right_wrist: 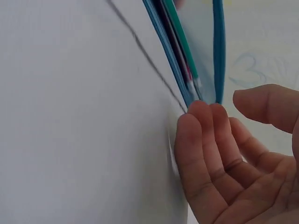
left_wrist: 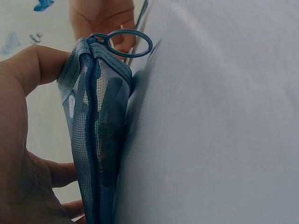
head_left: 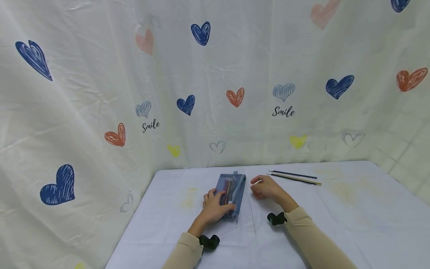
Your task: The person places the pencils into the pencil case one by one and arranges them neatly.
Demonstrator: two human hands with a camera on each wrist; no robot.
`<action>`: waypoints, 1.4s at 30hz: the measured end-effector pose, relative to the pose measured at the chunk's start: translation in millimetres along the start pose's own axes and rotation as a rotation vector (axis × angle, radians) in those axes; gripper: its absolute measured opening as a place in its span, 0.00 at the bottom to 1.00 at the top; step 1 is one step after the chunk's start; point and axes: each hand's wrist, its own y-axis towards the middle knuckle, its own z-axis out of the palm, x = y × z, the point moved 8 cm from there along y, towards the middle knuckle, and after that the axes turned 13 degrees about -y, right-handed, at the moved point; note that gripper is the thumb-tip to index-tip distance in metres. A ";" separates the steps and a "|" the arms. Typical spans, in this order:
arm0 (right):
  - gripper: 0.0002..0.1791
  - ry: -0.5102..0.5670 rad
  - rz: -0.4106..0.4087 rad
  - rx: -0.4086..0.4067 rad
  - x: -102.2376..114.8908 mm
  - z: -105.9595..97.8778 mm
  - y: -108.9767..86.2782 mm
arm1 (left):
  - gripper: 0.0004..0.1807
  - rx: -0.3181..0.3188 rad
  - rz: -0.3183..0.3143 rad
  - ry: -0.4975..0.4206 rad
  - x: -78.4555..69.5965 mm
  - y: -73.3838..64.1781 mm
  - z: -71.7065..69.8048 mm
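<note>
A blue see-through mesh pencil case lies on the table with several pens or pencils inside. My left hand rests on top of it, fingers spread toward its left side and thumb toward the right. In the left wrist view the thumb and fingers touch the upper face of the case, beside its zip and ring-shaped zip pull. My right hand is just right of the case, fingers loosely bent, thumb apart, holding nothing. The right wrist view shows pens between blue edges beyond my fingertips.
Slim dark pencils, one with a yellowish end, lie behind my right hand. A white cloth covers the table. Behind it hangs a white curtain with printed hearts. A small black wrist camera sits on each wrist.
</note>
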 end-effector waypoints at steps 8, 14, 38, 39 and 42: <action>0.22 -0.068 -0.027 -0.084 -21.0 -42.8 0.2 | 0.46 0.012 0.009 -0.010 1.2 -0.8 0.8; 0.22 -0.123 -0.040 -0.133 -33.5 -72.8 -6.8 | 0.46 0.012 0.011 -0.006 1.0 0.7 1.7; 0.20 -0.521 -0.150 -0.275 -61.2 -139.2 -16.1 | 0.46 0.010 0.005 -0.012 -0.5 -0.1 0.6; 0.20 -0.536 -0.161 -0.272 -61.1 -139.2 -16.8 | 0.46 0.011 0.004 -0.012 -0.4 -0.2 0.7; 0.20 -0.580 -0.193 -0.262 -61.7 -138.0 -17.1 | 0.46 0.012 -0.001 -0.011 -0.7 -0.7 0.8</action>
